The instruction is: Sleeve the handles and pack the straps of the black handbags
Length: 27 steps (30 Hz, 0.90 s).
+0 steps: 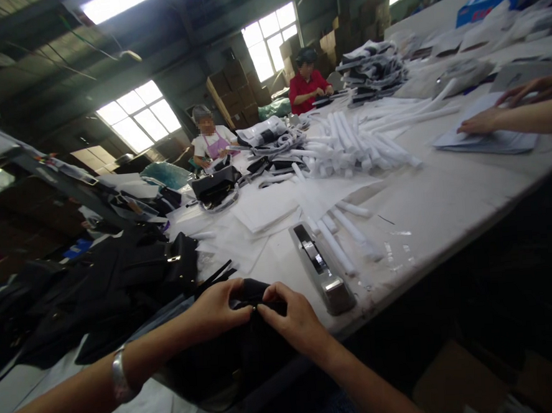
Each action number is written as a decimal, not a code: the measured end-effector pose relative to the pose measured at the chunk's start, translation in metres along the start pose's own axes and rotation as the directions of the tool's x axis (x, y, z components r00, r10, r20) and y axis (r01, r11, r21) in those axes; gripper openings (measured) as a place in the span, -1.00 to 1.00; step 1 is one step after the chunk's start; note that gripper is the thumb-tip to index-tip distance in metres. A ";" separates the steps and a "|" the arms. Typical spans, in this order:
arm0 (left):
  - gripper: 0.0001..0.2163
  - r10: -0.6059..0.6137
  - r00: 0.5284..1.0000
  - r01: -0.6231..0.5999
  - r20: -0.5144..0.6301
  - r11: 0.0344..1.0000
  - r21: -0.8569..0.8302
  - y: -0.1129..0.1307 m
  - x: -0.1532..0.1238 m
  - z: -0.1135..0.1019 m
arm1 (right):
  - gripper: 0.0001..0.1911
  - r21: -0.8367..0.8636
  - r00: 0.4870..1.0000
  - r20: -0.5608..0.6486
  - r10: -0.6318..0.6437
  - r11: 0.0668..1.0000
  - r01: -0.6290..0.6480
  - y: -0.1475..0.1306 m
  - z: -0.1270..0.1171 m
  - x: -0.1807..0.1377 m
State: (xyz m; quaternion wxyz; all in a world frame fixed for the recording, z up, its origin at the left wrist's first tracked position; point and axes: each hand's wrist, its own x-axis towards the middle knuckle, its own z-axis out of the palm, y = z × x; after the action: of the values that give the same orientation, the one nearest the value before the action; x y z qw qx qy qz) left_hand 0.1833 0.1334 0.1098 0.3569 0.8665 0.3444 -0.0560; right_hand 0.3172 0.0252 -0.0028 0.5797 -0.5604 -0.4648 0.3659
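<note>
A black bag (pixel 220 365) lies at the near edge of the white table (pixel 444 202), right in front of me. My left hand (pixel 217 310) and my right hand (pixel 294 317) both pinch its top edge, fingers closed and meeting in the middle. A silver bracelet sits on my left wrist. A silver stapler-like tool (pixel 321 269) lies just right of my hands.
Rolled white paper tubes (pixel 356 145) are heaped mid-table, with flat white sheets (pixel 267 210) nearer. A pile of black bags (pixel 122 284) is at left. Another person's hands (pixel 495 115) rest on papers at right. Two people work at the far end.
</note>
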 end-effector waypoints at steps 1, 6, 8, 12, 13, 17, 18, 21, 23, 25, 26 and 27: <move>-0.71 0.024 0.999 -0.024 0.038 0.999 0.025 0.001 -0.002 -0.007 | -0.90 -0.021 1.000 -0.021 -0.014 1.000 0.013 -0.001 -0.003 -0.002; -0.63 0.065 0.991 -0.070 -0.114 0.996 -0.047 -0.009 -0.020 -0.045 | -0.83 -0.217 0.959 -0.130 -0.250 0.951 0.219 -0.023 -0.015 0.001; -0.57 0.011 0.963 -0.044 -0.270 0.992 -0.116 -0.024 -0.028 -0.053 | -0.78 -0.261 0.931 -0.052 -0.360 0.905 0.336 -0.039 -0.013 0.009; -0.49 -0.159 0.918 0.065 -0.362 0.964 -0.259 -0.058 -0.050 -0.050 | -0.59 -0.360 0.880 0.265 -0.394 0.807 0.469 -0.069 0.007 0.033; -0.48 -0.191 0.920 0.090 -0.342 0.953 -0.291 -0.065 -0.056 -0.046 | -0.54 -0.398 0.874 0.331 -0.355 0.788 0.471 -0.074 0.013 0.040; -0.54 -0.212 0.909 0.099 -0.360 0.947 -0.307 -0.080 -0.076 -0.032 | -0.63 -0.424 0.870 0.468 -0.157 0.823 0.377 -0.088 0.028 0.058; -0.58 -0.177 0.893 0.060 -0.415 0.959 -0.279 -0.081 -0.079 -0.030 | -0.68 -0.382 0.863 0.492 -0.110 0.864 0.328 -0.090 0.029 0.061; -0.61 0.003 0.838 -0.106 -0.545 0.982 -0.158 -0.078 -0.082 -0.029 | -0.70 -0.155 0.812 0.584 -0.001 0.982 0.112 -0.094 0.026 0.069; -0.59 0.109 0.860 -0.193 -0.498 0.974 -0.120 -0.074 -0.078 -0.032 | -0.63 -0.012 0.785 0.619 0.027 1.000 -0.025 -0.094 0.023 0.073; -0.64 0.170 0.922 -0.229 -0.348 0.964 -0.136 -0.070 -0.074 -0.037 | -0.55 0.043 0.791 0.611 0.026 0.997 -0.066 -0.093 0.020 0.074; -0.64 0.185 0.945 -0.233 -0.271 0.960 -0.157 -0.069 -0.072 -0.041 | -0.52 0.041 0.803 0.595 0.019 0.998 -0.054 -0.093 0.019 0.074; -0.62 0.188 0.959 -0.230 -0.214 0.954 -0.190 -0.068 -0.070 -0.046 | -0.48 0.027 0.815 0.580 0.011 0.999 -0.033 -0.094 0.018 0.073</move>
State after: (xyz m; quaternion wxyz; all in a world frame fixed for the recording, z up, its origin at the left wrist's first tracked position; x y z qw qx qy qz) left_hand 0.0805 0.1593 0.1287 0.4165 0.8563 0.2873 0.1038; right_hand 0.3135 0.0902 0.0982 0.4166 -0.4173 -0.6059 0.5340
